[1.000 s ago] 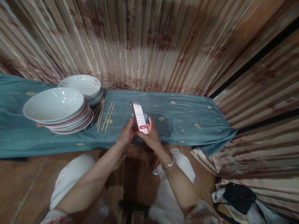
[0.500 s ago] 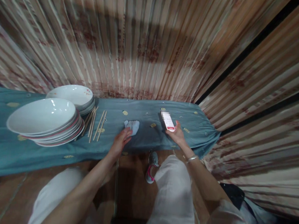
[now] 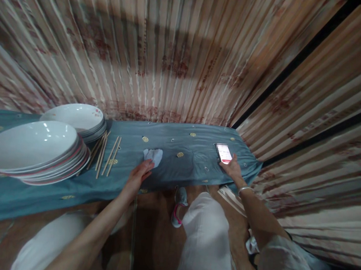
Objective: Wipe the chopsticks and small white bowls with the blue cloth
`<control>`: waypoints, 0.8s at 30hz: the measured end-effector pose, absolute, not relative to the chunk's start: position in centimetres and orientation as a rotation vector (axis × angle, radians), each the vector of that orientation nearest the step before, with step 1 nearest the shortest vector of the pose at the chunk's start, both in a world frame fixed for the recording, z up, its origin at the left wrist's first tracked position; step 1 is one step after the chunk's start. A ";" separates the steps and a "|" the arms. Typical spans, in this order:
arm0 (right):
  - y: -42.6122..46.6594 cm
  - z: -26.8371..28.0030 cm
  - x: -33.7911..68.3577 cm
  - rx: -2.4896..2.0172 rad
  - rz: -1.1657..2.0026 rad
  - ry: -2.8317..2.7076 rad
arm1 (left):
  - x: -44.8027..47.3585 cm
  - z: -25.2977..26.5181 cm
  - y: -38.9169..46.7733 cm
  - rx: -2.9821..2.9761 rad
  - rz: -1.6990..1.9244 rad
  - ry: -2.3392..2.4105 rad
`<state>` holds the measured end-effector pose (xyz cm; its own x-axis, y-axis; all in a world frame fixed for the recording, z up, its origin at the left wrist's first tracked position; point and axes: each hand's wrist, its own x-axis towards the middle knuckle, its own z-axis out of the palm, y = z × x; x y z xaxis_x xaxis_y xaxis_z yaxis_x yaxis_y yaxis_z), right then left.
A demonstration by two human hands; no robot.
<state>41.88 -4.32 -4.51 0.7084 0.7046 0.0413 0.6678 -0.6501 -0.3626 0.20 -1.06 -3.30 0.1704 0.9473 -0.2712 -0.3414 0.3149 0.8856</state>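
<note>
My left hand (image 3: pixel 139 174) is over the near part of the blue-covered surface, its fingertips closed on the lower edge of a pale, crumpled tissue (image 3: pixel 155 156). The tissue lies on the cloth. In my right hand (image 3: pixel 233 168), held by its lower end, is a smartphone (image 3: pixel 224 154) with a lit white screen and a red bar at the bottom. The phone is close above or on the cloth near the right end; which one, I cannot tell.
A stack of large white bowls (image 3: pixel 31 145) stands at the left, with another bowl stack (image 3: pixel 75 117) behind it. Several wooden chopsticks (image 3: pixel 106 159) lie beside them. A pleated curtain (image 3: pixel 178 62) hangs behind, and a dark pole (image 3: pixel 286 72) slants at the right.
My right hand has moved to the right with the phone, toward the cloth's right end. The left hand and tissue stay about where they were, while the view has shifted slightly.
</note>
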 end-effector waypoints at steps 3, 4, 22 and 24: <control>-4.4 -4.7 42.9 -2.574 0.100 -1.083 | 0.3 -3.3 -1.0 0.793 1.055 0.998; -4.4 -4.7 43.2 -2.586 0.097 -1.083 | 0.3 -3.3 -1.0 0.796 1.052 1.004; -5.1 -6.3 46.3 -2.607 0.094 -1.029 | 1.0 -3.0 -0.8 0.792 1.013 1.050; -5.1 -6.3 46.6 -2.608 0.102 -1.019 | 1.0 -3.0 -0.8 0.802 1.013 1.047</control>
<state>46.56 -5.06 -6.31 0.7404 0.6699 0.0552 0.6455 -0.6858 -0.3362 0.97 -0.83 -2.96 0.1618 0.9380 -0.3065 -0.2746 0.3412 0.8990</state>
